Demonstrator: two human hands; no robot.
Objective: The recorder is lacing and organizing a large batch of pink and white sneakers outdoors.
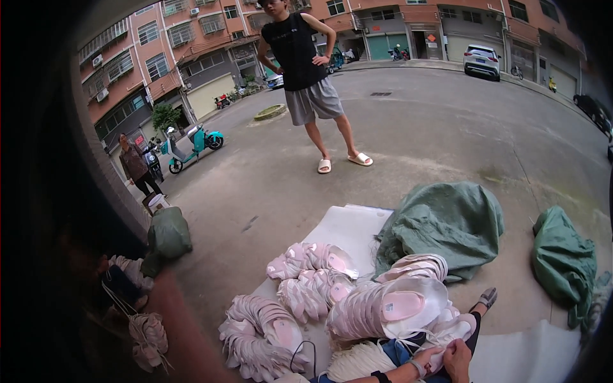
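At the lower right, my left hand [429,361] and my right hand [457,359] are close together, fingers closed on a pale pink shoe upper [451,333]. The upper lies over my lap, and my hands hide its near end. Just left of it leans a thick stack of nested pink shoe uppers [364,313], a pink insole showing at its open end. Pale laces [408,333] hang by that stack. Beneath, near my left forearm, lies a cream-coloured bundle [359,362]. Whether a small tool is between my fingers is hidden.
More upper stacks [258,325] lie on a white sheet [345,223]. A large green sack [447,223] stands behind, another green sack [562,262] at right. A person in black [300,57] stands ahead. Another person [135,163] and a teal scooter [195,143] are at far left.
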